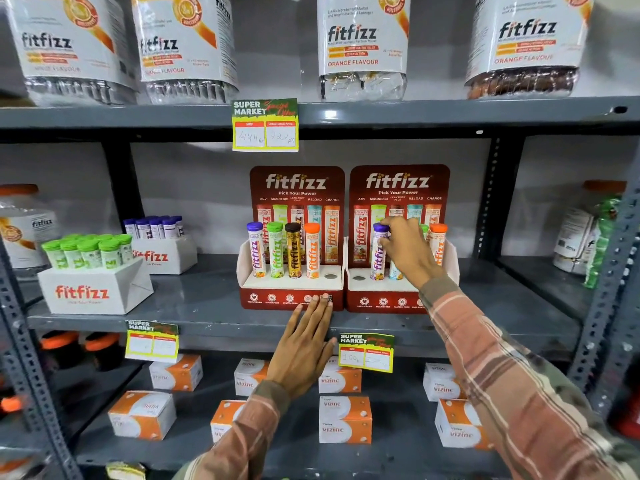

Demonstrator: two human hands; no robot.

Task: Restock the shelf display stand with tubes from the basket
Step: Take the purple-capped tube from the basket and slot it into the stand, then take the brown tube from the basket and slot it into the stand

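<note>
Two red fitfizz display stands sit side by side on the middle shelf. The left stand (292, 298) holds several upright tubes with purple, green, brown and orange caps; its far-right hole is empty. In the right stand (381, 301) my right hand (407, 249) grips the top of a purple-capped tube (378, 261) standing in the second hole. A light blue tube, a green-capped one and an orange-capped tube (438, 242) stand partly hidden behind that hand. The first hole there is empty. My left hand (304, 348) lies flat, fingers apart, against the left stand's front. No basket is in view.
White fitfizz boxes with green-capped tubes (90, 252) and purple-capped tubes (156, 226) stand at the left of the shelf. Large fitfizz jars (362, 46) fill the shelf above. Orange and white vizinc boxes (344, 419) lie on the shelf below. Price tags hang from the shelf edges.
</note>
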